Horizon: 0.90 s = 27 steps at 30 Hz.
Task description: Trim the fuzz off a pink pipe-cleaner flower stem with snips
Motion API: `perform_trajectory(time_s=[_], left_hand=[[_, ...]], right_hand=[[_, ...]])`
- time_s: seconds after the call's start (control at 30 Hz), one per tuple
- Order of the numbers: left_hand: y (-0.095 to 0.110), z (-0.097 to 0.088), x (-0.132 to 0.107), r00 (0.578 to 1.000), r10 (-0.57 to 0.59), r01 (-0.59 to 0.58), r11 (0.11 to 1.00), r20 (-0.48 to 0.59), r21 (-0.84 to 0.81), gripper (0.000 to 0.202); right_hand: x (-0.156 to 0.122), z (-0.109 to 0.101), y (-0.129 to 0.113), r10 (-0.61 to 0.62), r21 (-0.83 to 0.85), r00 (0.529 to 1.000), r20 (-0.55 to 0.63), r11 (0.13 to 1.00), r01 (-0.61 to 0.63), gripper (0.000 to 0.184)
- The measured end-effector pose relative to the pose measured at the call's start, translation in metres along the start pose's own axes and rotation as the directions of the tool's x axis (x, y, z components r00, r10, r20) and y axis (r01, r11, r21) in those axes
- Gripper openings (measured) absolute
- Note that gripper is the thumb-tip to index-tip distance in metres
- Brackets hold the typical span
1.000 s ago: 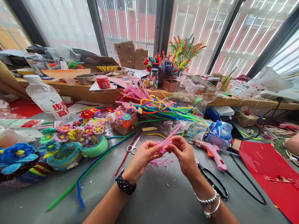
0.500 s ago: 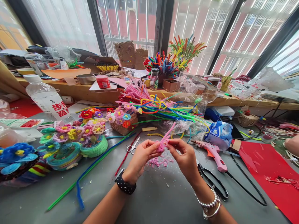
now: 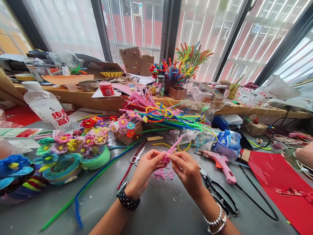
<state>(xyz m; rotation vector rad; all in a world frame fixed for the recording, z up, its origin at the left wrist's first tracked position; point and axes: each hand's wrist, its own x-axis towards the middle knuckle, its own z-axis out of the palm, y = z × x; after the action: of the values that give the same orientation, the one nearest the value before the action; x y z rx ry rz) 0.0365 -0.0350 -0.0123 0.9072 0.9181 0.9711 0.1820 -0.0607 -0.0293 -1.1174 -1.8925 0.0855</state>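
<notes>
Both my hands meet over the grey table (image 3: 156, 212) and pinch a pink pipe cleaner (image 3: 173, 149). My left hand (image 3: 146, 166) grips its curled lower end. My right hand (image 3: 186, 169) holds it from the other side, and the free end sticks up to the right. Pink fluff scraps (image 3: 162, 173) lie on the table just below the hands. Small scissors (image 3: 137, 156) rest to the left of my left hand. A pink glue gun (image 3: 221, 162) and black-handled scissors (image 3: 220, 195) lie to the right of my right hand.
A pile of coloured pipe cleaners (image 3: 168, 114) lies behind the hands. Finished pipe-cleaner flowers (image 3: 80, 140) and a plastic bottle (image 3: 46, 106) stand at left. Red paper (image 3: 278, 179) covers the right side. Another person's hand (image 3: 304, 155) shows at the right edge.
My hands have kept working the pink pipe cleaner, and its free end has tilted a little. The view has shifted slightly downward.
</notes>
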Motion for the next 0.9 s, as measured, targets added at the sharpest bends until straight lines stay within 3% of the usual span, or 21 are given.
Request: perform_trajectory(time_s=[0.13, 0.23, 0.33, 0.4, 0.47, 0.73, 0.8, 0.9], left_hand=[[-0.0008, -0.0012, 0.0003, 1.000, 0.013, -0.013, 1.000, 0.010, 0.015, 0.022], [-0.0012, -0.0018, 0.0005, 1.000, 0.014, -0.014, 1.000, 0.021, 0.017, 0.021], [-0.0007, -0.0020, 0.0009, 1.000, 0.008, -0.008, 1.000, 0.026, 0.007, 0.020], [-0.0004, -0.0019, 0.0013, 1.000, 0.003, -0.003, 1.000, 0.027, 0.004, 0.019], [-0.0004, -0.0018, 0.0018, 1.000, 0.000, 0.000, 1.000, 0.029, -0.005, 0.019], [-0.0016, -0.0020, 0.0023, 0.999, -0.022, 0.023, 0.999, 0.046, -0.035, 0.016], [-0.0009, -0.0025, 0.0020, 0.999, -0.024, 0.026, 0.999, 0.042, -0.039, 0.016], [0.0005, -0.0034, 0.0014, 0.999, -0.033, 0.035, 0.998, 0.039, -0.044, 0.017]], right_hand=[[0.0003, -0.0007, 0.0003, -0.060, -0.060, 0.998, 0.009, 0.996, 0.060, 0.031], [0.0013, -0.0012, -0.0002, -0.012, 0.019, 1.000, -0.003, 1.000, 0.012, 0.030], [0.0029, -0.0011, -0.0011, 0.187, 0.222, 0.982, -0.029, 0.959, -0.176, 0.024], [0.0043, -0.0013, -0.0017, 0.344, 0.364, 0.939, -0.001, 0.875, -0.321, 0.018], [0.0059, -0.0023, -0.0020, 0.414, 0.440, 0.909, 0.049, 0.808, -0.392, 0.013], [0.0081, -0.0077, -0.0010, 0.218, 0.268, 0.974, 0.062, 0.936, -0.226, 0.016], [0.0080, -0.0077, 0.0002, 0.239, 0.333, 0.968, 0.076, 0.909, -0.250, 0.014], [0.0088, -0.0078, 0.0036, 0.358, 0.491, 0.923, 0.139, 0.785, -0.378, 0.013]])
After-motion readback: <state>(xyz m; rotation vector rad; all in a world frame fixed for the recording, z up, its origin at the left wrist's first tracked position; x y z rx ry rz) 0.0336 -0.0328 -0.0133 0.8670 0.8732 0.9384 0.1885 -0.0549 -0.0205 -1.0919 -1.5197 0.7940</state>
